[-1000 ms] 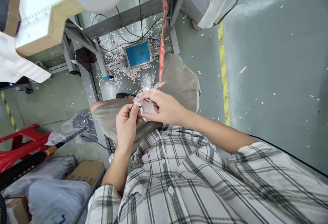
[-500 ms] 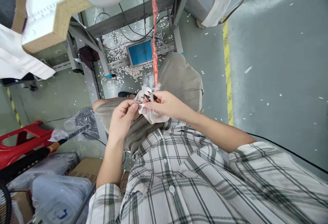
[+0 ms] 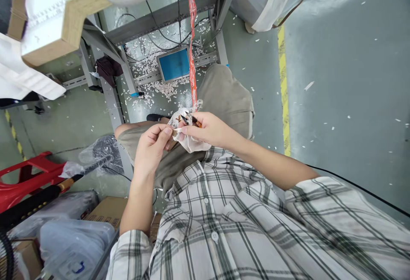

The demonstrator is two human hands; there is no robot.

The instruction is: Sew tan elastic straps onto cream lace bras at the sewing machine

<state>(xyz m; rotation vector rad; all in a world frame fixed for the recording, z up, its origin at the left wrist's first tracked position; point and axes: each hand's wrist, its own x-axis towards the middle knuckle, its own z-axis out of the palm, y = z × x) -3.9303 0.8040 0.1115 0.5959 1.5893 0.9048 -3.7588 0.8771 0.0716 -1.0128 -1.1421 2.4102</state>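
Note:
A white garment piece with lacy edging (image 3: 194, 144) lies bunched in my lap between both hands. My left hand (image 3: 150, 145) is closed, thumb and forefinger pinching the end of a narrow white strip at the garment's left side. From the other side my right hand (image 3: 211, 131) is closed round small dark-bladed snips with an orange-brown handle (image 3: 197, 123). The right thumb and a finger also press on the white strip. The blades point up and left, over the lace. Part of the snips is hidden by my fingers.
An orange-red and white band (image 3: 192, 36) hangs from the table toward my lap. Below are a blue-topped pedal (image 3: 174, 64), cables and scattered white scraps. A red stool (image 3: 32, 173), plastic boxes (image 3: 73, 237) and a carton (image 3: 107, 210) are at left; a white bag (image 3: 269, 2) is upper right.
The left hand has shifted very slightly left, and the strip between the hands shows a little more. The right hand keeps the snips in nearly the same place.

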